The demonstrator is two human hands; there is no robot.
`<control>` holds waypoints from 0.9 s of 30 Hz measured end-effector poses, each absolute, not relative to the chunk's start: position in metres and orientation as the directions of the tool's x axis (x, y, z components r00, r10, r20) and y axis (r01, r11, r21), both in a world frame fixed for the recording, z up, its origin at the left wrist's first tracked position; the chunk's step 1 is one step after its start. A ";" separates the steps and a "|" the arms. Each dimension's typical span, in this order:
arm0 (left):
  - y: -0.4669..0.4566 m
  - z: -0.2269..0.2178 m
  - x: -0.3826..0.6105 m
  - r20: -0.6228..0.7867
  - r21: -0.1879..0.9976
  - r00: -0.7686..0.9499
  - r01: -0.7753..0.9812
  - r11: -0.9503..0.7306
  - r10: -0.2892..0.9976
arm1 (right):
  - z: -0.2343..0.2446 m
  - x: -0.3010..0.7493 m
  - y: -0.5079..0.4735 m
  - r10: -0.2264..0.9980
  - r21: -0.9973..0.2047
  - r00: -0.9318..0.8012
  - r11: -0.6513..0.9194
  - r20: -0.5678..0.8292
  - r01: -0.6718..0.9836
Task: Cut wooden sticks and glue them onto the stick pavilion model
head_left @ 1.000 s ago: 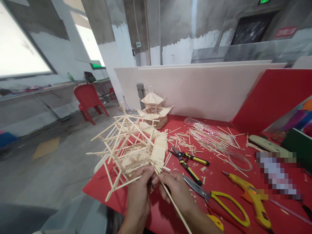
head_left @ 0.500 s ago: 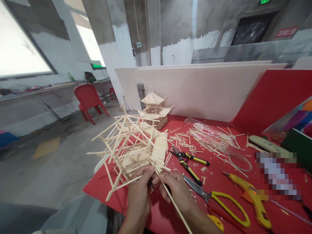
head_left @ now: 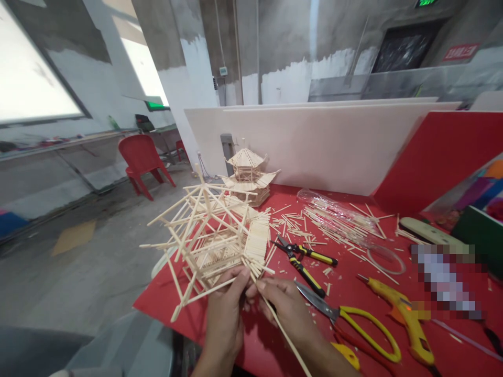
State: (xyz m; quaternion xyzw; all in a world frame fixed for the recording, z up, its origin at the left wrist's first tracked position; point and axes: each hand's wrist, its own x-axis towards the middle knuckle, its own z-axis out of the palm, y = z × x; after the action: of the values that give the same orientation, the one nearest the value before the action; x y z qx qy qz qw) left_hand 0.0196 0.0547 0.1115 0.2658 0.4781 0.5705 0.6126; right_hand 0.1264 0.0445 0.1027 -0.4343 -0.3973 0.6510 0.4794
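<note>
Head view: a long stick in my right hand

The long stick (head_left: 288, 339) slants from the middle of the frame down to the bottom edge, right of centre. Its top end is at the near corner of the stick house (head_left: 220, 253), left of centre; I can't tell if they touch. My right hand (head_left: 283, 303) is nearer, pinching the stick. My left hand (head_left: 227, 303) grips the house's corner. Scissors (head_left: 335, 314) lie lower right.

Looks like matt wood on the stick model (head_left: 220, 252). Shines like metal on the scissor blades (head_left: 315, 300), plastic on the bag (head_left: 338, 210).
</note>
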 end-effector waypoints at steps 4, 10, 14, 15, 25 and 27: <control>0.026 0.107 0.008 -0.258 0.939 -0.112 -0.264 0.222 0.960 | 0.104 0.146 0.020 0.969 -0.966 -0.201 -0.181 -0.144 -0.184; -0.010 0.108 -0.009 0.570 0.656 0.108 0.537 -0.530 0.815 | 0.115 0.194 -0.007 0.904 -0.916 -0.423 0.218 0.059 0.337; 0.002 0.110 0.001 0.516 0.457 0.533 0.491 -0.742 0.671 | 0.118 0.213 -0.006 0.813 -0.697 -0.572 0.474 0.113 0.537; 0.006 0.109 0.004 0.469 0.480 0.589 0.455 -0.750 0.658 | 0.119 0.216 -0.006 0.792 -0.638 -0.601 0.518 0.107 0.569; 0.009 0.090 0.020 0.173 0.763 0.700 0.350 -0.544 0.693 | 0.119 0.230 -0.013 0.742 -0.313 -0.671 0.637 0.001 0.704; 0.008 0.088 0.025 0.190 0.808 0.667 0.310 -0.500 0.720 | 0.118 0.230 -0.014 0.750 -0.296 -0.662 0.631 -0.003 0.717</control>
State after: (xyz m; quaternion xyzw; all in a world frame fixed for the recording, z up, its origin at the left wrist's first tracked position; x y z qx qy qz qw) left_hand 0.0245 0.0085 0.0884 0.8254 0.3120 0.2626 0.3905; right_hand 0.2303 -0.0139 0.1180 -0.4069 -0.9012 0.1368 0.0602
